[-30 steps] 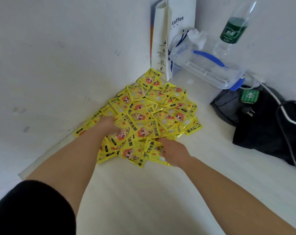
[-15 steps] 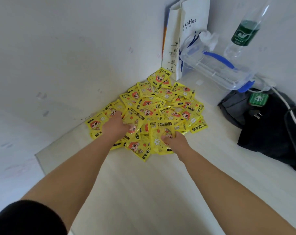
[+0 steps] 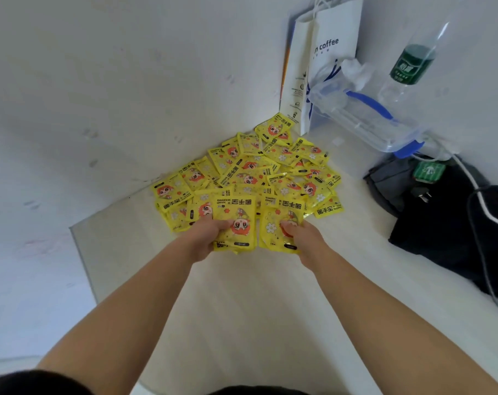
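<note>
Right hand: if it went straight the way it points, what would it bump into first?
The right hand, pinching a yellow packet, points forward. It would likely meet the pile of yellow packets first, just ahead; how high it would pass over them is unclear.

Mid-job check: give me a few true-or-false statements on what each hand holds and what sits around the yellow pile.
1. The left hand grips a yellow packet. True.
2. The right hand is empty. False: it pinches a second packet.
3. The clear box with a blue handle lies right of the pile. True.
4. The bottle has a red label. False: the label is green.
5. The black bag lies on the pile. False: it lies apart from the pile, to the right on the table.
</note>
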